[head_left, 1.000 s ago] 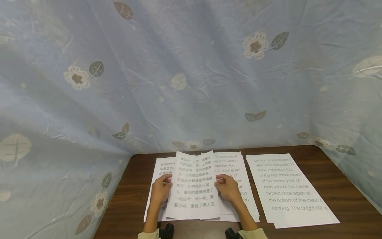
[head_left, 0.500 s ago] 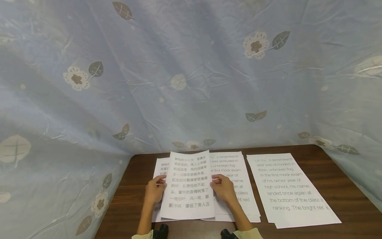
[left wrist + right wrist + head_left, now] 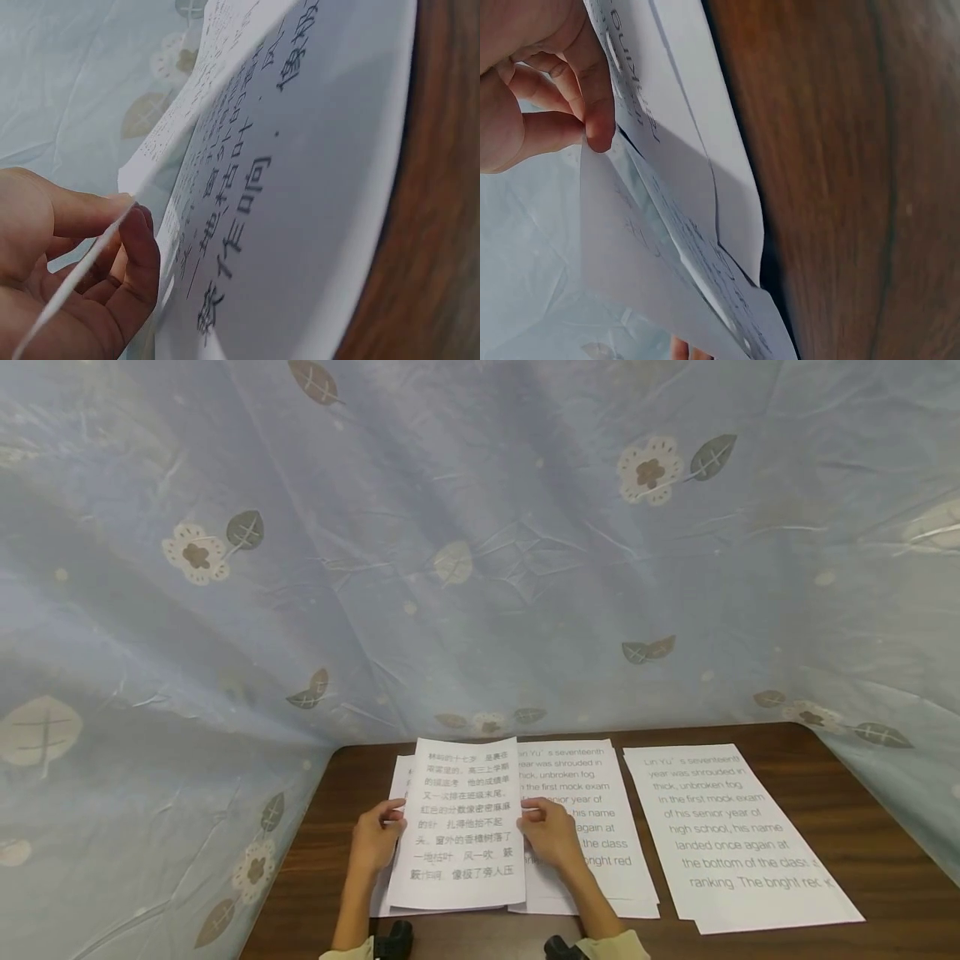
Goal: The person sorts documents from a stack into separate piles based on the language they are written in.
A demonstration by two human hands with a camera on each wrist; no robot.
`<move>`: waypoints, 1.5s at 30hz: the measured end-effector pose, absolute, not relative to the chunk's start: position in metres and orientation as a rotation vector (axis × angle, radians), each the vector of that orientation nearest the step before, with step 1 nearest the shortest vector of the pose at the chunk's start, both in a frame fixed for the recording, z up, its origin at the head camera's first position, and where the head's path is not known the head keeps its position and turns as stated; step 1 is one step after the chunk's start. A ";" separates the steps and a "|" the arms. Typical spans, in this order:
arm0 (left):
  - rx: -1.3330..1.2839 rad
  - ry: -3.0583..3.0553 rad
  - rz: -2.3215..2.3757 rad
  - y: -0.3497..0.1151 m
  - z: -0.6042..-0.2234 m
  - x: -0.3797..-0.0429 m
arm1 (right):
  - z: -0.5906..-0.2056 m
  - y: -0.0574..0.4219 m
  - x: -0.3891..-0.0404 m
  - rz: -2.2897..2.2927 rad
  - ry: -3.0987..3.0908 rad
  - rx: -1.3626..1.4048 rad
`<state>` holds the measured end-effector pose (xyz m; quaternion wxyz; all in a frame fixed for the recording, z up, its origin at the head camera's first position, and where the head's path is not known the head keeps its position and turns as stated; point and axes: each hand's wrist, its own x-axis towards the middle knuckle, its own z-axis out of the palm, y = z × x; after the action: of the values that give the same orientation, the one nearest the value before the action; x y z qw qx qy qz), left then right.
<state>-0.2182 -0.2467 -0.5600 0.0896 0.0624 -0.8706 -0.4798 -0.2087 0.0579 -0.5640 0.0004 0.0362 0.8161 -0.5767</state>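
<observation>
Plainly, both hands carry one sheet of Chinese print [image 3: 461, 827], at six o'clock in the head view. The left hand [image 3: 375, 839] pinches its nine o'clock edge and the right hand [image 3: 551, 835] its three o'clock edge, thumb and fingers clamped on the paper in each wrist view. The sheet is lifted and bowed, with a gap between it and the papers underneath.

Taking that sheet as the dial's centre, a lower pile of Chinese pages [image 3: 382, 897] juts out from under it towards eight o'clock. At three o'clock, partly covered by the right hand and forearm, lies a middle pile of English pages [image 3: 581, 785], its edges uneven. Farther out at three o'clock, apart from the middle one, lies an outer pile of English pages [image 3: 712, 827], one corner offset. All the piles rest on a dark wood-grain bench [image 3: 315, 827]. At twelve o'clock rises a pale blue curtain [image 3: 480, 635] patterned with leaves and flowers. Light sleeves [image 3: 615, 947] show at the wrists.
</observation>
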 end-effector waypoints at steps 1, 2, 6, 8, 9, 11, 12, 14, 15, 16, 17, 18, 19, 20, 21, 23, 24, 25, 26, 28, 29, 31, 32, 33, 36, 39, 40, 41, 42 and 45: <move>0.192 -2.589 -1.429 -0.248 -0.559 -0.218 | -0.564 0.056 -0.209 -1.815 2.562 0.106; 0.198 -2.591 -1.425 -0.249 -0.558 -0.218 | -0.564 0.055 -0.209 -1.816 2.561 0.100; 0.227 -2.606 -1.399 -0.254 -0.558 -0.217 | -0.564 0.050 -0.209 -1.819 2.565 0.065; 0.235 -2.616 -1.383 -0.257 -0.559 -0.217 | -0.564 0.048 -0.210 -1.820 2.557 0.064; 0.236 -2.619 -1.380 -0.258 -0.559 -0.217 | -0.565 0.047 -0.210 -1.820 2.553 0.064; 0.237 -2.622 -1.377 -0.260 -0.560 -0.217 | -0.566 0.045 -0.211 -1.815 2.549 0.063; 0.237 -2.624 -1.380 -0.261 -0.560 -0.217 | -0.566 0.044 -0.211 -1.813 2.550 0.059; 0.244 -2.624 -1.392 -0.263 -0.561 -0.216 | -0.567 0.042 -0.211 -1.811 2.537 0.070; 0.248 -2.624 -1.394 -0.264 -0.561 -0.216 | -0.568 0.041 -0.211 -1.813 2.530 0.071; 0.251 -2.625 -1.393 -0.265 -0.561 -0.215 | -0.568 0.039 -0.212 -1.816 2.529 0.067; 0.255 -2.624 -1.393 -0.266 -0.562 -0.215 | -0.568 0.038 -0.212 -1.817 2.526 0.068; 0.257 -2.621 -1.392 -0.268 -0.562 -0.215 | -0.569 0.036 -0.212 -1.816 2.526 0.067; 0.260 -2.618 -1.393 -0.269 -0.562 -0.216 | -0.569 0.034 -0.213 -1.818 2.522 0.073; 0.261 -2.614 -1.394 -0.270 -0.562 -0.216 | -0.569 0.033 -0.213 -1.819 2.528 0.061; 0.261 -2.611 -1.394 -0.271 -0.562 -0.216 | -0.570 0.031 -0.213 -1.817 2.533 0.058; 0.263 -2.607 -1.402 -0.273 -0.562 -0.216 | -0.570 0.029 -0.214 -1.814 2.541 0.057; 0.260 -2.607 -1.403 -0.274 -0.562 -0.216 | -0.571 0.028 -0.215 -1.811 2.546 0.057; 0.261 -2.609 -1.403 -0.276 -0.562 -0.217 | -0.571 0.027 -0.215 -1.814 2.547 0.058; 0.264 -2.611 -1.400 -0.277 -0.562 -0.217 | -0.571 0.026 -0.215 -1.814 2.548 0.059; 0.265 -2.616 -1.393 -0.279 -0.562 -0.217 | -0.571 0.025 -0.215 -1.823 2.543 0.057; 0.265 -2.617 -1.388 -0.280 -0.562 -0.217 | -0.571 0.024 -0.215 -1.829 2.540 0.054; 0.261 -2.618 -1.380 -0.281 -0.562 -0.216 | -0.571 0.024 -0.214 -1.838 2.538 0.047; 0.263 -2.618 -1.378 -0.282 -0.562 -0.216 | -0.571 0.024 -0.214 -1.842 2.540 0.040; 0.263 -2.618 -1.378 -0.282 -0.562 -0.216 | -0.571 0.023 -0.214 -1.851 2.539 0.030; 0.267 -2.618 -1.379 -0.283 -0.563 -0.216 | -0.570 0.023 -0.213 -1.855 2.551 0.017; 0.274 -2.622 -1.376 -0.283 -0.563 -0.217 | -0.569 0.023 -0.213 -1.850 2.565 0.007; 0.274 -2.623 -1.374 -0.283 -0.564 -0.217 | -0.569 0.022 -0.213 -1.844 2.569 0.006; 0.274 -2.624 -1.373 -0.283 -0.564 -0.218 | -0.569 0.022 -0.214 -1.843 2.571 0.002; 0.274 -2.627 -1.368 -0.283 -0.564 -0.218 | -0.569 0.022 -0.214 -1.840 2.571 0.001; 0.270 -2.632 -1.360 -0.284 -0.565 -0.219 | -0.571 0.021 -0.214 -1.831 2.583 -0.017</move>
<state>-0.2188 -0.2836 -0.5652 0.0833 0.0905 -0.8817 -0.4555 -0.2145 0.0212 -0.5714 -0.0121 -0.0053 0.8158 -0.5782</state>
